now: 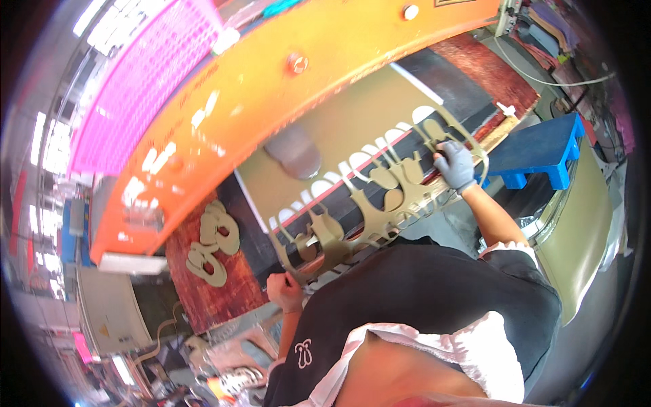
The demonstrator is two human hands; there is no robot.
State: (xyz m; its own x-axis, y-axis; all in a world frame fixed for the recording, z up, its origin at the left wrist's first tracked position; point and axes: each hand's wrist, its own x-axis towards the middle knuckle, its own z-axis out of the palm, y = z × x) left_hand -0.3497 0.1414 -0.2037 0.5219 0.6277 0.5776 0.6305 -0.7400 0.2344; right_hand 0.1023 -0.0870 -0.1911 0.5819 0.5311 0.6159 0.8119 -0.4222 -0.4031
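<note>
A khaki sheet scrap (376, 214), punched through with rounded cut-outs, stretches between my hands at the near edge of the press bed. At its left end, my left hand (285, 292) is closed on the corner of the scrap. My right hand (454, 165), in a grey glove, grips the scrap's right part with its fingers curled over. Behind the scrap, an uncut khaki sheet (376, 108) lies on the black bed (461, 85). A grey sole-shaped piece (295, 152) rests on that sheet's left part.
An orange press beam (264, 85) arches over the bed's far side, with a pink basket (142, 88) on it. Cut khaki pieces (218, 230) lie in a pile on the worn red board (186, 278) at left. A blue stand (536, 149) is at right.
</note>
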